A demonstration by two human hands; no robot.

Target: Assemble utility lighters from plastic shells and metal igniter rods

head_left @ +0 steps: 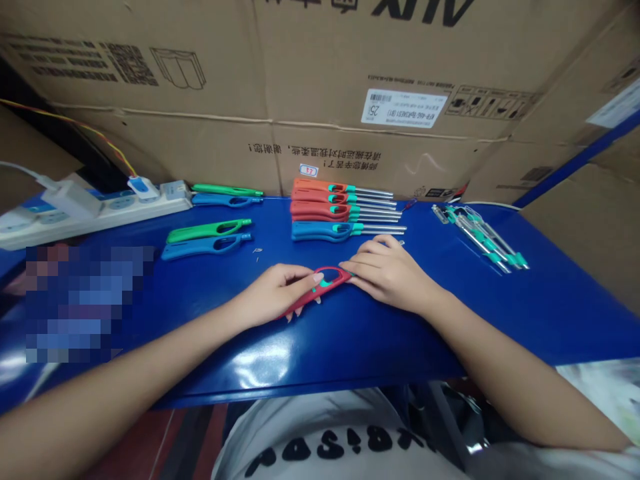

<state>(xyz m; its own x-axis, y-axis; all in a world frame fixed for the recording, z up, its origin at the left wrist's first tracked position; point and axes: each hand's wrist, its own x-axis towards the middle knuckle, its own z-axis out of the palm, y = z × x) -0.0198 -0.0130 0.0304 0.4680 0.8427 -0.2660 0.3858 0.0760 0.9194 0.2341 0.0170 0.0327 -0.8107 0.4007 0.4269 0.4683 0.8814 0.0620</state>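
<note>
A red gas lighter [333, 277] with a teal trigger is held low above the blue table. My left hand [275, 293] is closed around its handle, thumb on top near the trigger. At the other end, my right hand [393, 273] has its fingers pressed together over the front of the lighter and hides its tip. Just behind my right hand lies a blue lighter [320, 231] with a metal tube. Farther back are red lighters [320, 211] and an orange lighter [315, 185], side by side with their tubes pointing right.
Left of centre lie green lighter handles [200, 231] and blue lighter handles [200, 248] without tubes. Metal tubes with teal parts [483, 237] are piled at the right. A white power strip [115, 210] runs along the back left. Cardboard [300, 100] walls the table's far side.
</note>
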